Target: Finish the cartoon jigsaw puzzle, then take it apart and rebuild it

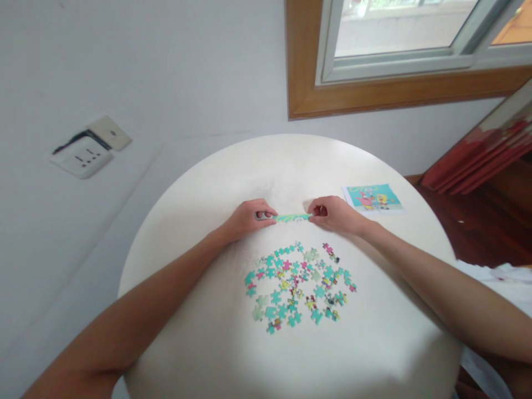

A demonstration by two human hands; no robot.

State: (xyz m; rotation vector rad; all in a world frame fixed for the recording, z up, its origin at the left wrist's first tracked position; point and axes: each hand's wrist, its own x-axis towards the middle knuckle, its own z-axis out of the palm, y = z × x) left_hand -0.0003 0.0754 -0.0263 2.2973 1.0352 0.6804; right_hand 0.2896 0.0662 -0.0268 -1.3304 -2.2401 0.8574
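A narrow strip of joined jigsaw pieces [293,218], teal with green and white markings, lies between my two hands. At its left end, my left hand [253,218] pinches it between thumb and fingers. My right hand [330,214] grips the opposite end in the same way, fingers curled. Nearer to me on the table is a spread of loose jigsaw pieces [295,269] in teal, pink, yellow and pale green. A few of them look linked together. How far the strip extends under my fingertips is hidden.
A white round table [199,343] carries everything. Beyond my right hand lies a picture card [373,198] with a pink and a yellow cartoon figure. The wall has an outlet [85,156] on the left and a wood-framed window [305,91]. A red curtain [477,155] hangs at right.
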